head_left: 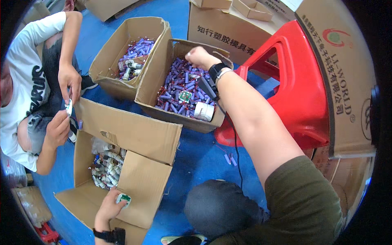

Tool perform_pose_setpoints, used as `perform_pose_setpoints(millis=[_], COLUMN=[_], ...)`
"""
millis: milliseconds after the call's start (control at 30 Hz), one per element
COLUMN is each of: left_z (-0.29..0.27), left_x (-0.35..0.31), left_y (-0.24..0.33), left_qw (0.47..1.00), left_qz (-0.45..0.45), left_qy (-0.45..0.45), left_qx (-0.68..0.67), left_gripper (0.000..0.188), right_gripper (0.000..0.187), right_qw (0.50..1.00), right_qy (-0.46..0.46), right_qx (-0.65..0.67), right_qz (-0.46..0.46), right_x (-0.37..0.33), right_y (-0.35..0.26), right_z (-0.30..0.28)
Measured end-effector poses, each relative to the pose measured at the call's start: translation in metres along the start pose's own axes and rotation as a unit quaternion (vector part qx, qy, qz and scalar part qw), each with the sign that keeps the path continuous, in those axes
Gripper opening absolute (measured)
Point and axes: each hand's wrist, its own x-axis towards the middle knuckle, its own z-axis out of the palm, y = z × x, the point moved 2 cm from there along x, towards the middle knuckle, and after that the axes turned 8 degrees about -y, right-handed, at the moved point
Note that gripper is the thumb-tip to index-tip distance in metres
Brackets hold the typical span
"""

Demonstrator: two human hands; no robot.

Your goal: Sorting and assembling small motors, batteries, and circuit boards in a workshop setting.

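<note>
My left hand [109, 207] is closed on a small white casing with a green circuit board [123, 199], held above the flap of the lower open carton [151, 175]. Inside that carton lies a heap of white and metallic parts [108, 169]. My right arm stretches forward, and my right hand [199, 57] is over the far side of another carton [143, 92]. Its fingers are curled together, and whatever they hold, if anything, is hidden. Below it lie many purple cylindrical battery cells [175, 81] with red wires, a loose green circuit board [185, 96] and a white roll [203, 111].
A co-worker's hands [61, 122] hold a small white part at the left. Behind is a third carton [110, 83] with battery cells. A red plastic stool [302, 98] stands at the right beside large cartons [339, 73]. Loose cells [230, 159] lie on the blue floor [200, 163].
</note>
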Motion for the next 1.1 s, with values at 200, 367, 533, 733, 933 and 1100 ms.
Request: perform_pose_setpoints(millis=[200, 367, 533, 733, 933, 1100], left_z=[0.015, 0.010, 0.048, 0.088, 0.106, 0.104], left_x=[0.005, -0.060, -0.109, -0.124, -0.129, -0.127], left_y=[-0.038, 0.026, 0.117, 0.101, 0.076, 0.078], left_qw=[0.998, 0.996, 0.989, 0.981, 0.956, 0.962], left_qz=[-0.014, -0.039, 0.033, 0.026, -0.034, -0.015], left_qy=[0.026, -0.070, -0.146, -0.089, -0.139, -0.137], left_qx=[-0.056, -0.037, 0.009, -0.171, -0.257, -0.238], left_gripper=[0.027, 0.025, 0.021, 0.020, 0.028, 0.028], right_gripper=[0.025, 0.024, 0.024, 0.032, 0.028, 0.025], right_qw=[0.939, 0.953, 0.931, 0.888, 0.959, 0.976], right_qy=[-0.142, -0.110, -0.040, -0.103, -0.103, -0.190], right_qx=[-0.313, -0.274, -0.349, -0.446, -0.262, -0.106], right_qz=[-0.001, -0.067, -0.098, -0.036, -0.033, -0.017], right_x=[-0.009, -0.007, 0.010, 0.000, 0.034, 0.018], right_y=[0.014, -0.003, -0.013, 0.005, 0.012, 0.005], right_z=[0.065, 0.082, 0.108, 0.111, 0.066, 0.041])
